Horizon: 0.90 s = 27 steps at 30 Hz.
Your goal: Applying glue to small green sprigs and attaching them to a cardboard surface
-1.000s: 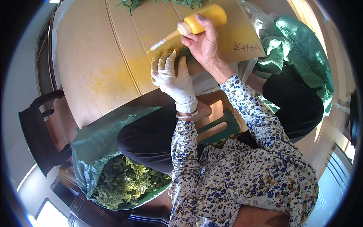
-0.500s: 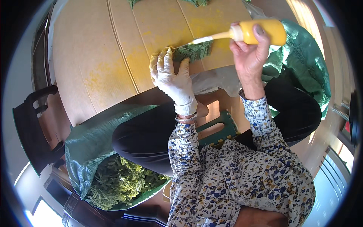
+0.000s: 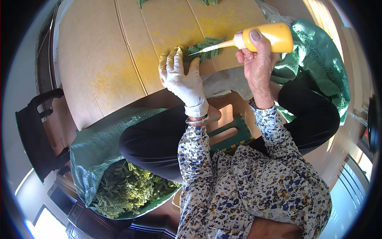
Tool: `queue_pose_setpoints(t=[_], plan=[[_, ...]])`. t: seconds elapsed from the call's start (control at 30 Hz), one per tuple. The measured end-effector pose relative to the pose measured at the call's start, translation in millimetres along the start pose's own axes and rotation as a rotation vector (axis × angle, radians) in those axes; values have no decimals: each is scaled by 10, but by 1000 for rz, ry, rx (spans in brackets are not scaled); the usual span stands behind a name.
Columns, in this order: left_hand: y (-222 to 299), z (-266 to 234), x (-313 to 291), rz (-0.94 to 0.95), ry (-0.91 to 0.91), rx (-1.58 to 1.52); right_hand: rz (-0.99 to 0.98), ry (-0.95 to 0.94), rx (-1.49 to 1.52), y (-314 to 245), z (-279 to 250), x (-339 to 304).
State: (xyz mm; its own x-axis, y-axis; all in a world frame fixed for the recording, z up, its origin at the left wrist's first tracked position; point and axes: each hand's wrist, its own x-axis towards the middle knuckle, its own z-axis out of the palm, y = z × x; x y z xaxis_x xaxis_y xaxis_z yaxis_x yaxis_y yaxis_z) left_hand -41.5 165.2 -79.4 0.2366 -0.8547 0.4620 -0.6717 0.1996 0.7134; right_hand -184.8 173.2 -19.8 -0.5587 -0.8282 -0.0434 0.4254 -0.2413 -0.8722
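Observation:
My left hand (image 3: 180, 79), in a white glove stained yellow at the fingertips, grips the left end of a green fir-like sprig (image 3: 207, 56) against the cardboard (image 3: 99, 51). Its fingertips partly hide that end. In my bare right hand (image 3: 258, 65) is a squeeze bottle (image 3: 276, 38) of yellow liquid, tilted with its long nozzle pointing down to the left. The thin tip lies over the sprig, close to my left thumb; whether it touches cannot be made out.
Yellow smears mark the cardboard. More green sprigs (image 3: 205, 2) show at its far edge. At lower left, a green bag (image 3: 89, 149) holds many sprigs (image 3: 131, 187). Another green bag (image 3: 318, 51) lies to the right. A dark green stool (image 3: 229, 133) stands between my legs.
My right hand has moved slightly left and down with the bottle. The nozzle tip has shifted from near my left fingertips to over the sprig by the thumb.

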Motion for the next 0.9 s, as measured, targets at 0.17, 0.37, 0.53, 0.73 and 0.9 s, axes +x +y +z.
queue_pose_setpoints(t=[0.17,0.37,0.53,0.73,0.9], plan=[[19,1,1,-1,20,6,-34,12,-15,39,27,-16],[18,2,0,8,29,3,-40,14,-29,37,43,-26],[10,6,1,5,24,-8,-38,-6,-36,40,31,-19],[15,9,-2,11,29,-11,-45,17,-47,19,11,-9],[4,14,-1,6,26,-12,-47,39,-44,-36,-44,32]])
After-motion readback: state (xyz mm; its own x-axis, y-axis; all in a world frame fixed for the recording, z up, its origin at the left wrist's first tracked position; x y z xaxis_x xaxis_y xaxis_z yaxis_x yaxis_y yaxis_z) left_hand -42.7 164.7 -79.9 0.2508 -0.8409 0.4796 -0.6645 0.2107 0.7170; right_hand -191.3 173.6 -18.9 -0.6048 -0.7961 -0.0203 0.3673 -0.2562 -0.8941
